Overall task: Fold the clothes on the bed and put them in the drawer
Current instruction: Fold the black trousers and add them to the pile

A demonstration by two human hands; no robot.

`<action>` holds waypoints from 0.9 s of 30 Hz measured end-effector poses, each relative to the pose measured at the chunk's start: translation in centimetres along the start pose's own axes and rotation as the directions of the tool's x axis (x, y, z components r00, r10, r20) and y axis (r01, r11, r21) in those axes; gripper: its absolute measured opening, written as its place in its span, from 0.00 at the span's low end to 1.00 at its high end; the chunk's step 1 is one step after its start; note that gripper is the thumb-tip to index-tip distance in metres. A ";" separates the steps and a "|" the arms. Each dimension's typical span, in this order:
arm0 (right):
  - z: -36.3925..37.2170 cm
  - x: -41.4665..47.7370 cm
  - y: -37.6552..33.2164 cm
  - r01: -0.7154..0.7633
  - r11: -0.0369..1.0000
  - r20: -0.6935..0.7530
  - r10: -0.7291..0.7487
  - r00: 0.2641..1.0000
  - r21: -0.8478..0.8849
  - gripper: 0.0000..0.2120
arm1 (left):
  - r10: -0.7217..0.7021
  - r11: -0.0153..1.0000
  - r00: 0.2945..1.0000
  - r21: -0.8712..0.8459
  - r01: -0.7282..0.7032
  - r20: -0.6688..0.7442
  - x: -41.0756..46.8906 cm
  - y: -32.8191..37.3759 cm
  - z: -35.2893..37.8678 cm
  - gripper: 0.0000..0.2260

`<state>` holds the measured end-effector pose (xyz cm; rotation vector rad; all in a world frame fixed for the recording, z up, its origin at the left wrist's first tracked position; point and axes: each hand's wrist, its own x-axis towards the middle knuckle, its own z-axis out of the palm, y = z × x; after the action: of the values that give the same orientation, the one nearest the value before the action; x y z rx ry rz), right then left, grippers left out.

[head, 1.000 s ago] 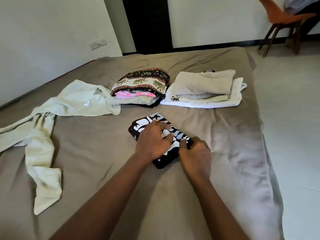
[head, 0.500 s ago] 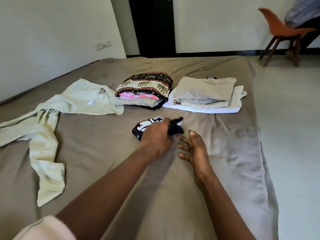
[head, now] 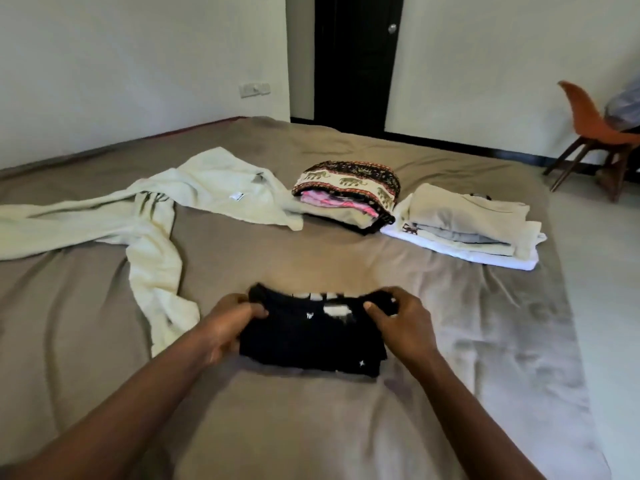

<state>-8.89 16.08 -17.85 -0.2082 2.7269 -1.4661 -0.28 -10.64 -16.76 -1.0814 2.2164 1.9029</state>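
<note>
A folded black garment with white print (head: 311,332) is held just above the bed (head: 311,427) in front of me. My left hand (head: 228,323) grips its left edge and my right hand (head: 401,323) pinches its right edge. Farther back sit two folded stacks: one topped by an elephant-print cloth (head: 346,188) and one of pale beige and white clothes (head: 464,223). An unfolded pale green garment (head: 152,216) sprawls across the left of the bed.
The bed's right edge drops to a pale floor (head: 602,306). An orange chair (head: 595,133) stands at the far right with someone's sleeve behind it. A dark door (head: 356,60) is in the far wall. No drawer is in view.
The black garment has come closer to me and been turned dark side up. My right hand, open beside it before, now pinches its right edge, and the left hand has shifted to its left edge.
</note>
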 end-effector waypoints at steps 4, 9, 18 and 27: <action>2.5 -0.2 1.0 -0.165 0.983 -0.097 0.157 0.983 -0.075 0.17 | 0.285 0.839 0.956 0.501 -0.212 -0.071 2.3 -1.5 -2.4 0.19; 3.2 0.3 1.5 -0.266 0.953 -0.101 0.281 0.954 0.142 0.12 | 0.445 0.640 0.895 0.691 -0.336 0.024 3.4 -0.2 -1.9 0.08; 5.2 3.5 -2.3 -0.177 0.941 -0.244 0.251 0.937 0.290 0.05 | 0.416 0.726 0.906 0.571 -0.383 0.078 6.2 -0.8 -2.2 0.07; 7.4 2.3 -1.3 -0.013 1.000 -0.529 0.026 0.848 0.028 0.05 | 0.576 0.695 0.817 0.506 -0.511 0.034 7.2 -0.1 -3.2 0.09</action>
<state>-10.32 8.93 -20.84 0.2743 3.1005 -1.7705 -4.41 -16.85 -19.22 -0.4925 3.1213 1.2352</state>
